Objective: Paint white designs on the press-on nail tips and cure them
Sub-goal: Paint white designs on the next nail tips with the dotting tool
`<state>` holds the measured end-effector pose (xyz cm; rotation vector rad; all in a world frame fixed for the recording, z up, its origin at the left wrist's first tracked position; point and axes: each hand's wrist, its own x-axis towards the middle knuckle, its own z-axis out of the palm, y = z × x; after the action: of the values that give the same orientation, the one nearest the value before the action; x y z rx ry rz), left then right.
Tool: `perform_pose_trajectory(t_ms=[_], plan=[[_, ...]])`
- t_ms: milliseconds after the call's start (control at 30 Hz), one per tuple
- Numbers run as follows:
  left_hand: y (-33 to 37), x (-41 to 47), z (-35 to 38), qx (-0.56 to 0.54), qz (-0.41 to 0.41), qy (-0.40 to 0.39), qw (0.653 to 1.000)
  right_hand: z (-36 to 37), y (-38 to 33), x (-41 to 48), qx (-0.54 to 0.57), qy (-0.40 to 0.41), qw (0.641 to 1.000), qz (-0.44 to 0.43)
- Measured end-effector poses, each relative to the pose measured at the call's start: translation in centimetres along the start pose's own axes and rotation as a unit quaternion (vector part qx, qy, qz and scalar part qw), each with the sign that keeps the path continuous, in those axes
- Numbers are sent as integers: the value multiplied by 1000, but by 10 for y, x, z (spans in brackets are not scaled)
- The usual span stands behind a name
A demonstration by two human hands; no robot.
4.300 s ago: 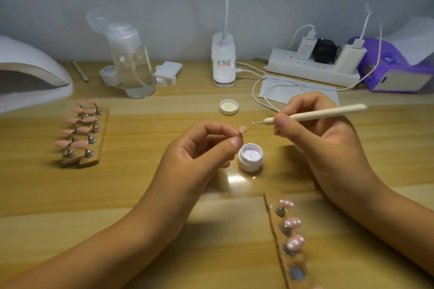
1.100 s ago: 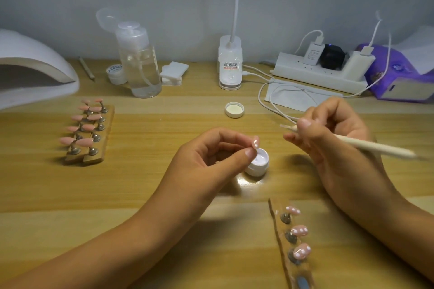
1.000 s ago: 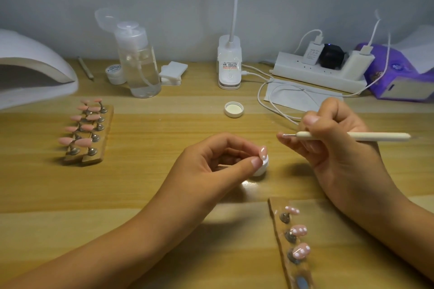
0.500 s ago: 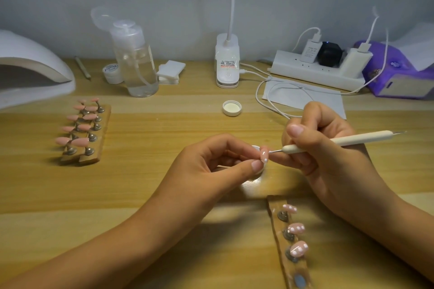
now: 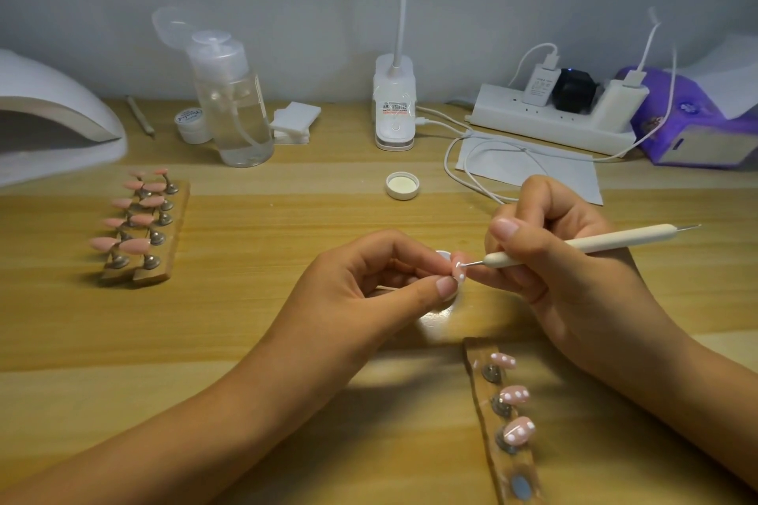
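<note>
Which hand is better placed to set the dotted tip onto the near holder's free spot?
Left, probably. The left hand pinches the nail tip, while the right hand is occupied gripping the dotting pen. The near holder lies below both.

Person, two arms in view. Left hand (image 5: 369, 291) and right hand (image 5: 574, 279): both bare. Left forearm (image 5: 197, 426) and right forearm (image 5: 681, 394): bare along the whole length shown, down to the lower edge of the view; whatever is worn above that falls outside it. Left thumbnail (image 5: 446, 286): short, trimmed close to the fingertip, rounded, light sheen. Right thumbnail (image 5: 504, 226): same cut, short and rounded. Knuckle creases plain on both hands. Remaining nails turned away or hidden; condition cannot be told.
</note>
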<state>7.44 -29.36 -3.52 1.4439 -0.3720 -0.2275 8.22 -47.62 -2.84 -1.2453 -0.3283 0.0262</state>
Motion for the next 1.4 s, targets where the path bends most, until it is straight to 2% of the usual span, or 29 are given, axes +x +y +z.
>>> perform_pose_trajectory(t_ms=[467, 567, 667, 733, 833, 1000, 1267, 1400], plan=[[-2, 1, -1, 7, 1, 1, 1000, -3, 1, 2, 18, 9, 1000, 2], [-1, 0, 0, -3, 0, 8, 1000, -7, 0, 4, 20, 41, 999, -2], [-1, 0, -1, -5, 2, 26, 1000, -12, 1, 6, -102, 98, 990, -20], [0, 0, -2, -9, 6, 41, 999, -13, 2, 5, -189, 104, 976, -29], [1, 1, -3, -22, 4, 63, 998, -8, 4, 3, -255, 72, 962, -61], [1, 2, -3, -32, -2, 72, 997, -4, 11, 1, -396, -13, 912, -106], [0, 1, -4, -26, -6, 67, 997, -6, 13, 2, -419, -41, 904, -76], [-1, 1, -4, -27, -4, 63, 998, -4, 10, 0, -350, -2, 932, -97]])
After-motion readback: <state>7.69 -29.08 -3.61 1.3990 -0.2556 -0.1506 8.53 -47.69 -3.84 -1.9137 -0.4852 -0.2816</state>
